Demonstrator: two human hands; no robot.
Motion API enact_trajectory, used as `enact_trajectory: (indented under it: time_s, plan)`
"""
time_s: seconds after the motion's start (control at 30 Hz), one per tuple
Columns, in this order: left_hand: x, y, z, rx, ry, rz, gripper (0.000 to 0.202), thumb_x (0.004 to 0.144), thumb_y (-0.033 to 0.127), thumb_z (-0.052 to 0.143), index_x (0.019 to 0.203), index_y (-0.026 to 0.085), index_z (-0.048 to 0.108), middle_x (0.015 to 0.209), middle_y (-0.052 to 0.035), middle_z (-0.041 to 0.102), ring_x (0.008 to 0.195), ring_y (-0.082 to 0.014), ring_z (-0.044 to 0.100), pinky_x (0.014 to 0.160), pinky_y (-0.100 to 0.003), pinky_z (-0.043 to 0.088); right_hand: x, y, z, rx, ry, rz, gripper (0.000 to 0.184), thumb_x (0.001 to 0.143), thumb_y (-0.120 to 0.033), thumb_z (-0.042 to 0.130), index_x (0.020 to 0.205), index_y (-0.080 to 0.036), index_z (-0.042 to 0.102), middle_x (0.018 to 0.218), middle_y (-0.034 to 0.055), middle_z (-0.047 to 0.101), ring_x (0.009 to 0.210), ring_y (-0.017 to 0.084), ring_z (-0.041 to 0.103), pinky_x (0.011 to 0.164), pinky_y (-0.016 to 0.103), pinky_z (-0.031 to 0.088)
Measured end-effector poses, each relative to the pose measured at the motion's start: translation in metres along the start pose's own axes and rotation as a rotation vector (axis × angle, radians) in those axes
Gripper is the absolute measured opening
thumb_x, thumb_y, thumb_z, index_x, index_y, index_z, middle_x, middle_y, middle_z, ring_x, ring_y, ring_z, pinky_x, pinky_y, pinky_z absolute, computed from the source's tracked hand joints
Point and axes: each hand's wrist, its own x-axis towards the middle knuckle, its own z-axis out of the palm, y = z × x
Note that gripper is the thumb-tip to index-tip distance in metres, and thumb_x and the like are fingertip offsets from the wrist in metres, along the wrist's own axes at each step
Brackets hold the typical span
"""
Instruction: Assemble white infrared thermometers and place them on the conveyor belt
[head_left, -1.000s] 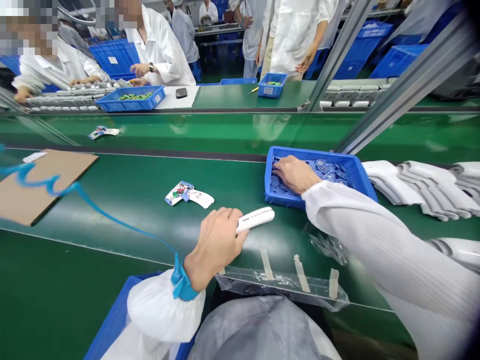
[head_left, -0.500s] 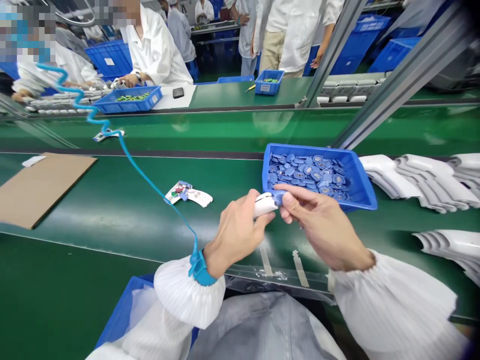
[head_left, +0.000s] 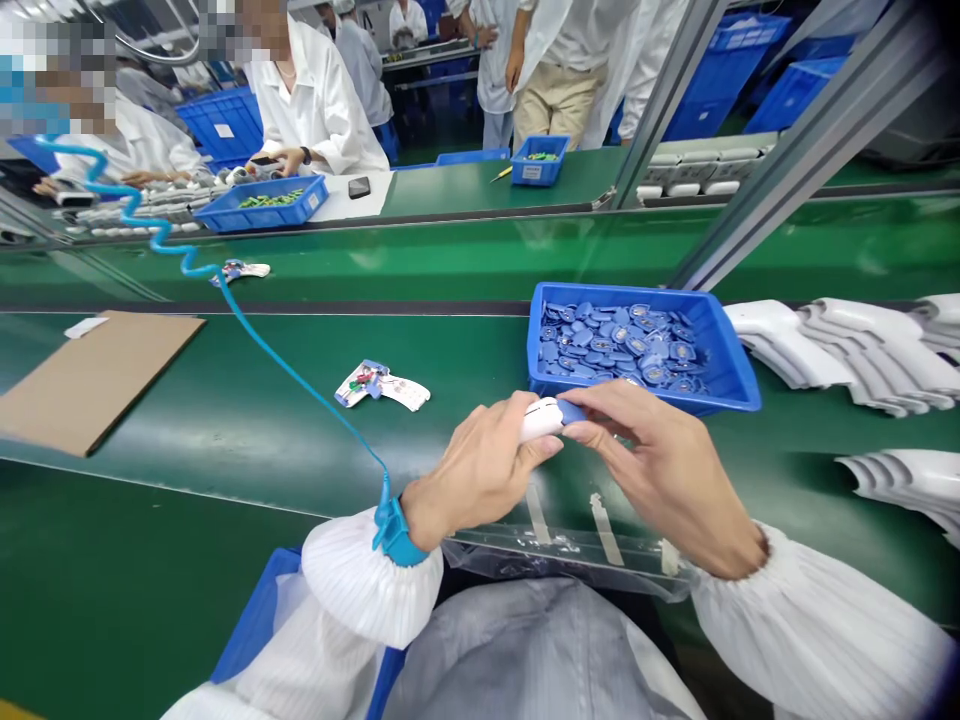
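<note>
My left hand (head_left: 476, 470) is closed round a white plastic housing (head_left: 541, 419), held just above the green belt. My right hand (head_left: 660, 470) pinches a small blue part (head_left: 571, 411) against the housing's end. Both hands meet in front of a blue tray (head_left: 731, 375) filled with several small blue parts (head_left: 622, 345). A blue coiled wrist strap (head_left: 394, 525) runs from my left wrist up to the far left.
White housings (head_left: 840, 350) lie stacked at the right, more at the right edge (head_left: 900, 480). A small assembled piece (head_left: 382, 385) and cardboard sheet (head_left: 90, 375) rest on the belt to the left. Taped plastic film (head_left: 570, 555) hangs at the near edge. Other people work across the far table.
My right hand left the blue tray with a small blue part and came to the housing. My left hand lifted the housing off the belt and now both hands press together.
</note>
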Motion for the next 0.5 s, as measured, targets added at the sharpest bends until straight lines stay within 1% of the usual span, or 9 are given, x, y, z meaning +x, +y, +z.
enact_trajectory:
  time_s: [0.07,0.13,0.2,0.27,0.33,0.4,0.43,0.47,0.5]
  plan:
    - [-0.002,-0.002,0.004,0.01,0.016,0.021,0.024,0.107,0.039,0.043,0.121,0.022,0.053,0.108,-0.0056,0.07,0.094,-0.0235,0.065,0.08,-0.035,0.044,0.0,-0.002,-0.002,-0.045,-0.006,-0.066,0.022,0.099,-0.032,0.061,0.118,-0.026,0.07,0.109,0.004,0.072,0.097,0.02,0.068,0.086,0.035,0.055]
    - [-0.001,-0.003,0.008,0.021,0.018,0.04,0.026,0.107,0.042,0.043,0.12,0.022,0.054,0.11,-0.0051,0.07,0.095,-0.0233,0.065,0.082,-0.036,0.044,-0.002,-0.004,0.001,-0.039,-0.033,-0.105,0.025,0.101,-0.028,0.058,0.124,-0.026,0.067,0.115,0.0046,0.071,0.101,0.019,0.068,0.087,0.032,0.055]
    - [0.0,-0.002,0.011,0.042,0.023,0.059,0.026,0.107,0.041,0.044,0.118,0.021,0.056,0.109,-0.005,0.07,0.094,-0.0231,0.065,0.082,-0.036,0.044,-0.004,-0.006,0.006,-0.058,-0.05,-0.116,0.023,0.102,-0.026,0.055,0.121,-0.024,0.068,0.114,0.0051,0.07,0.101,0.018,0.068,0.086,0.03,0.055]
    - [0.002,-0.001,0.012,0.104,0.041,0.064,0.023,0.105,0.038,0.048,0.112,0.019,0.058,0.104,-0.006,0.07,0.092,-0.0238,0.064,0.082,-0.037,0.044,-0.008,-0.005,0.013,-0.108,-0.001,-0.117,0.019,0.102,-0.024,0.053,0.113,-0.023,0.068,0.107,0.006,0.069,0.095,0.017,0.067,0.082,0.029,0.054]
    - [0.002,-0.001,0.013,0.165,0.047,0.077,0.02,0.103,0.035,0.05,0.108,0.018,0.059,0.099,-0.0064,0.07,0.09,-0.0243,0.063,0.082,-0.038,0.043,-0.013,-0.003,0.017,-0.143,0.061,-0.105,0.019,0.103,-0.024,0.052,0.112,-0.021,0.068,0.104,0.0067,0.067,0.092,0.017,0.066,0.08,0.029,0.054]
    - [0.0,-0.002,0.015,0.164,0.048,0.111,0.023,0.103,0.038,0.052,0.113,0.019,0.06,0.102,-0.0059,0.071,0.093,-0.024,0.063,0.085,-0.038,0.043,-0.018,0.001,0.016,-0.151,0.079,-0.07,0.018,0.103,-0.025,0.052,0.112,-0.021,0.067,0.104,0.0066,0.068,0.092,0.018,0.066,0.081,0.03,0.053]
    - [-0.002,-0.003,0.018,0.139,0.076,0.109,0.025,0.103,0.041,0.052,0.115,0.02,0.06,0.104,-0.0057,0.071,0.095,-0.0236,0.062,0.086,-0.038,0.043,-0.021,0.003,0.014,-0.158,0.075,-0.044,0.018,0.103,-0.027,0.052,0.112,-0.022,0.066,0.105,0.0062,0.069,0.093,0.018,0.067,0.081,0.03,0.053]
    - [-0.005,-0.004,0.022,0.108,0.148,0.073,0.026,0.104,0.042,0.05,0.113,0.02,0.061,0.104,-0.0056,0.07,0.096,-0.0229,0.062,0.087,-0.037,0.043,-0.023,0.004,0.012,-0.169,0.071,-0.019,0.018,0.103,-0.03,0.052,0.111,-0.022,0.066,0.105,0.0058,0.07,0.092,0.019,0.067,0.08,0.031,0.053]
    - [-0.007,-0.006,0.028,0.077,0.257,0.006,0.027,0.104,0.043,0.048,0.106,0.02,0.062,0.101,-0.0054,0.07,0.094,-0.022,0.061,0.085,-0.036,0.043,-0.026,0.005,0.009,-0.178,0.059,0.005,0.018,0.103,-0.032,0.052,0.111,-0.023,0.066,0.103,0.0052,0.071,0.089,0.019,0.068,0.077,0.031,0.053]
